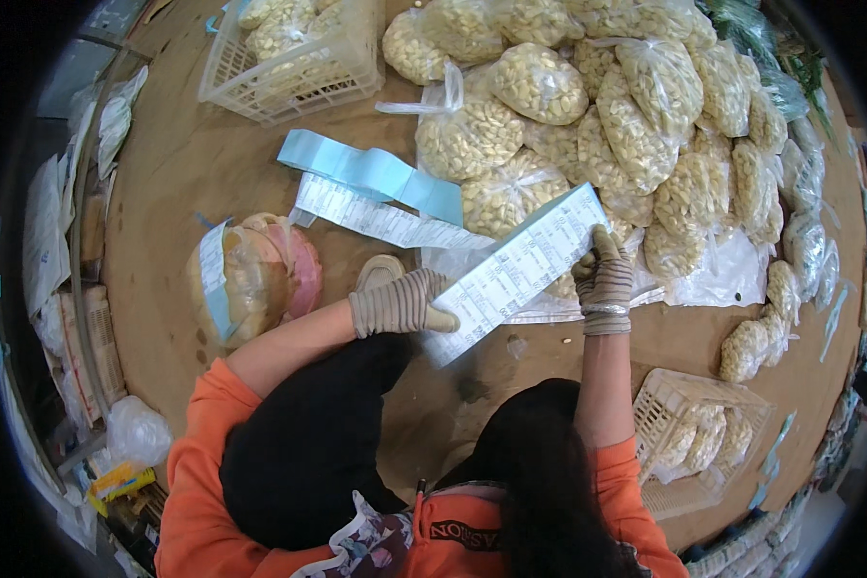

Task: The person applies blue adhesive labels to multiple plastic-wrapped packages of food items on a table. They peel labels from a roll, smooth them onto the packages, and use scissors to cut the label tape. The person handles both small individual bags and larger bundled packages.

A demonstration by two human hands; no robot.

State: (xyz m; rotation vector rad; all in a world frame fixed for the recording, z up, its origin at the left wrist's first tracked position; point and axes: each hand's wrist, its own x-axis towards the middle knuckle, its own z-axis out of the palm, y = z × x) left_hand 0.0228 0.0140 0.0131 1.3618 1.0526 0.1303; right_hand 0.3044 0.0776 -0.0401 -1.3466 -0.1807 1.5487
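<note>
Between my two gloved hands a folded strip of printed white labels (520,275) is stretched at a slant. My left hand (405,303) grips its lower end, thumb on top. At the upper right end, the fingers of my right hand (605,275) are closed on the strip's edge. A loose length of the strip trails away to the left, its light blue backing (366,173) curling upward. Just beyond the strip lies a clear bag of pale, peeled clove-like pieces (511,193), partly covered by it. Both gloves are striped grey and beige.
Many similar filled bags (636,135) are heaped at the far right. A white plastic crate (294,72) with bags stands far left, another crate (703,433) near right. A wrapped round bundle (250,275) with a blue strip sits left of my arm.
</note>
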